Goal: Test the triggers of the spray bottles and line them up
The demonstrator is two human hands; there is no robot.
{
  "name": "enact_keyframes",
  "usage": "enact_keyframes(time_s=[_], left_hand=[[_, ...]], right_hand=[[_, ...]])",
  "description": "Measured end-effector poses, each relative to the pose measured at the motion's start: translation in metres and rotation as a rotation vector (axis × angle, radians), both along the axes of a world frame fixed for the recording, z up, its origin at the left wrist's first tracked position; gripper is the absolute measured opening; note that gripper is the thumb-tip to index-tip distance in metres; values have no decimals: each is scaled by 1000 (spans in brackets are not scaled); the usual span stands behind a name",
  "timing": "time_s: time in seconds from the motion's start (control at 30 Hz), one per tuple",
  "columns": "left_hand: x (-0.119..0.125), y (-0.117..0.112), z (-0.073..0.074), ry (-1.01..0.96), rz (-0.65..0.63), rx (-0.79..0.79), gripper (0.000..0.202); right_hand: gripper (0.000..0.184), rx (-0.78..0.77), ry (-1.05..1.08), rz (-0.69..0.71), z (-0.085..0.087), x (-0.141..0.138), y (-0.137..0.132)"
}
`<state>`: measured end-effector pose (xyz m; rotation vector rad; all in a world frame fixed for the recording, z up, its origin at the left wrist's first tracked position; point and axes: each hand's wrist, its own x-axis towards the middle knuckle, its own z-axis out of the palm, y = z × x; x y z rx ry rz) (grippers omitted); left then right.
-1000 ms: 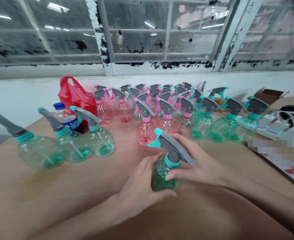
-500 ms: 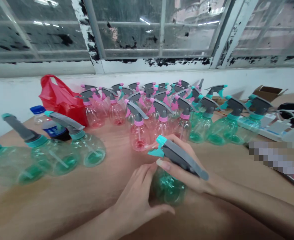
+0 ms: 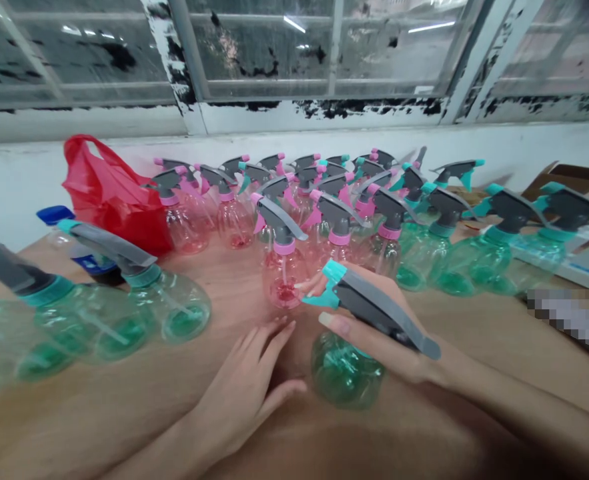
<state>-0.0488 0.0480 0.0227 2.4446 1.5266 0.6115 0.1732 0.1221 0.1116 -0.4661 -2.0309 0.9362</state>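
Note:
My right hand (image 3: 374, 327) is wrapped round the neck of a green spray bottle (image 3: 347, 373), just below its grey and teal trigger head. The nozzle points to the left, and the hand covers the collar. Left of that bottle, my left hand (image 3: 249, 377) rests on the table (image 3: 194, 400) with fingers stretched out, holding nothing and apart from the bottle. A pink spray bottle (image 3: 285, 273) stands just beyond the two hands. Over on the left, several green spray bottles (image 3: 184, 310) stand in a row.
Several pink and green spray bottles (image 3: 457, 257) crowd the back of the table. A red plastic bag (image 3: 119, 207) and a bottle with a blue cap (image 3: 57, 217) are at the back left. An open cardboard box (image 3: 569, 179) and a white power strip (image 3: 549, 260) lie at the right.
My left hand has moved off the green spray bottle, to the left and down onto the table. The right hand keeps its hold on the bottle. The view has shifted slightly.

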Motion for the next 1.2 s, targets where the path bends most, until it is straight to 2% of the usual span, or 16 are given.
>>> enact_keyframes(time_s=[0.27, 0.4, 0.63, 0.73, 0.87, 1.2], left_hand=[[4, -3, 4, 6, 26, 5, 56], [4, -2, 2, -2, 35, 3, 57], [5, 0, 3, 112, 36, 15, 55], [5, 0, 1, 123, 27, 45, 53], [6, 1, 1, 139, 18, 50, 49], [6, 2, 3, 163, 10, 36, 43]], right_hand=[[4, 71, -17, -56, -2, 6, 3], [12, 107, -2, -71, -2, 7, 1], [12, 5, -9, -88, -2, 5, 4], [13, 27, -11, -91, -4, 6, 2], [24, 47, -19, -112, -6, 7, -1], [21, 33, -46, -121, 0, 8, -4]])
